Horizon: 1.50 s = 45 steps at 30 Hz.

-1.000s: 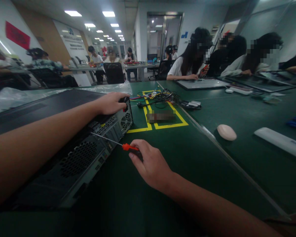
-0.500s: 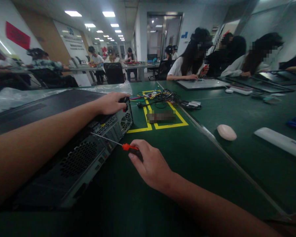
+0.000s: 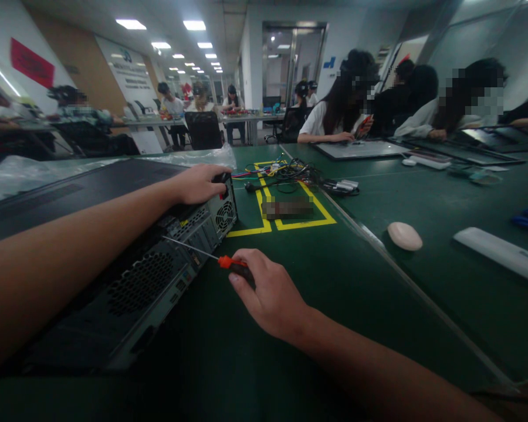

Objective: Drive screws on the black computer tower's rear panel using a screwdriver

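A black desktop computer case (image 3: 127, 281) lies on its side on the green table (image 3: 325, 293), its rear panel with vents and a fan grille facing right. My left hand (image 3: 200, 183) rests on the case's top far corner, fingers curled over the edge. My right hand (image 3: 270, 293) grips a red-handled screwdriver (image 3: 226, 262); its thin metal shaft points left, and its tip meets the rear panel.
A yellow taped rectangle (image 3: 290, 205) and a tangle of coloured cables (image 3: 286, 171) lie beyond the case. A white mouse (image 3: 404, 235) and a white keyboard (image 3: 501, 255) sit to the right. Several people work at neighbouring tables behind. Clear plastic wrap (image 3: 189, 157) lies at the back left.
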Tool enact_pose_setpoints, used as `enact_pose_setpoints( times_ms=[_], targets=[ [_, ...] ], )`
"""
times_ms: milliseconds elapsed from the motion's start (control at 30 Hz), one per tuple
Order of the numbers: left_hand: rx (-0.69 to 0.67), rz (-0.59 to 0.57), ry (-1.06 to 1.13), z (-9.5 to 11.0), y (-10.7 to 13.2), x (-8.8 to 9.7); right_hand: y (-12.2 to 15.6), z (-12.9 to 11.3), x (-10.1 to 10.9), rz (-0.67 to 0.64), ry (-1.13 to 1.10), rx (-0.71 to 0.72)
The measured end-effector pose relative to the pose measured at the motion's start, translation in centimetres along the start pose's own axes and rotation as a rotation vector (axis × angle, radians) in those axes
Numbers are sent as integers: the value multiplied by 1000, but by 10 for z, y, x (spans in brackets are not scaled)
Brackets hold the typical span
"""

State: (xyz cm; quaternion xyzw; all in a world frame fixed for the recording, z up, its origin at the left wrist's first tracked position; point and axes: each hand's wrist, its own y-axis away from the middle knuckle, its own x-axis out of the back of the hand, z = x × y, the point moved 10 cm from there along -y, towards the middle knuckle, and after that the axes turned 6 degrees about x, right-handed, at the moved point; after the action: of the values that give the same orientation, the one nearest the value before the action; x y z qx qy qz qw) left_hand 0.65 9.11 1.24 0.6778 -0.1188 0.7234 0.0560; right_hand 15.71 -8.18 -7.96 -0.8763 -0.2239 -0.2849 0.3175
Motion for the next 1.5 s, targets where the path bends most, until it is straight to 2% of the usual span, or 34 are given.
enact_pose_setpoints(
  times_ms=[733,1067,1500],
  targets=[
    [-15,12,18,-3,-3,-1,0,-3,6,44,15,4],
    [-11,15,22,-4,-2,-1,3,-3,3,70,-25,17],
    [24,18,67,-10,-3,-2,1,1,-4,34,-9,0]
  ],
)
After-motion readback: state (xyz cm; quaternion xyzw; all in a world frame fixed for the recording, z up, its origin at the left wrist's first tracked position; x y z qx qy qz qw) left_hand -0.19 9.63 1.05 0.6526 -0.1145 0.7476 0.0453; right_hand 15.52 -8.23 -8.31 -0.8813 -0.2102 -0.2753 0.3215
